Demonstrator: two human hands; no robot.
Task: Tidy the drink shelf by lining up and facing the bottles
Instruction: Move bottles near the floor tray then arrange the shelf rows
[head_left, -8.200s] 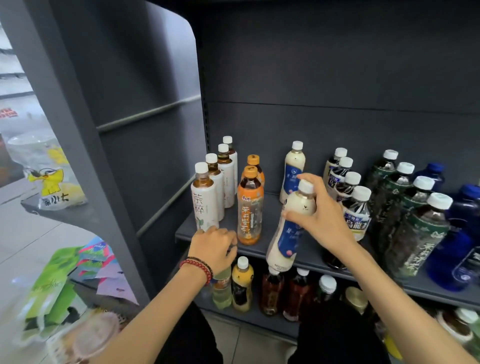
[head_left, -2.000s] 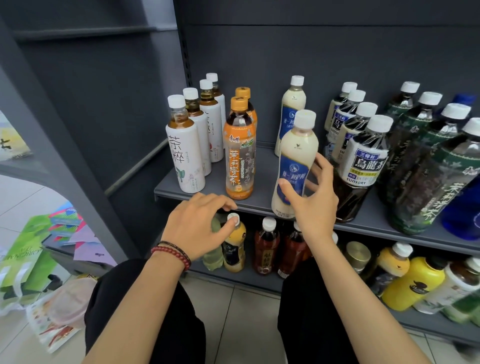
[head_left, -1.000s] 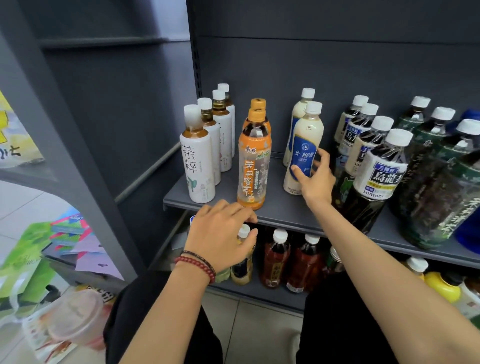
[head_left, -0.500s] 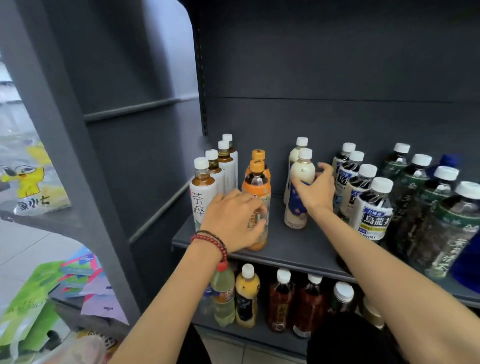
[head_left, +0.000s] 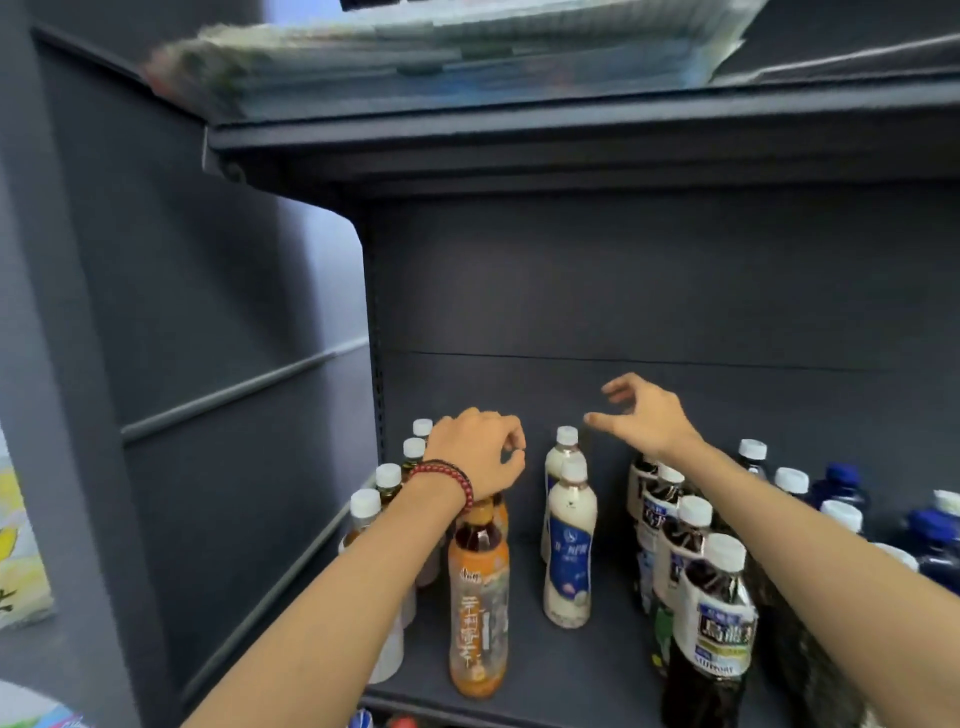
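Note:
On the grey shelf (head_left: 582, 670) bottles stand in rows running front to back. From the left: white-label tea bottles (head_left: 365, 505), orange tea bottles (head_left: 479, 597), milky bottles with blue labels (head_left: 569, 556), then dark oolong bottles (head_left: 719, 623). My left hand (head_left: 478, 457), with a bead bracelet at the wrist, hovers over the orange row with loosely curled fingers and holds nothing. My right hand (head_left: 647, 415) is raised above the milky row and the oolong row, fingers spread, touching nothing. My left forearm covers the front orange bottle's cap.
Blue-capped bottles (head_left: 841, 486) and more white-capped ones stand at the far right. An upper shelf (head_left: 571, 135) carries blurred packets (head_left: 441, 47) overhead. The unit's side panel closes the left. Bare shelf floor lies between the orange and milky rows.
Both hands have let go and risen: the left off the front orange bottle, the right off the front milky bottle, which now stands behind its earlier spot. The view has tilted upward.

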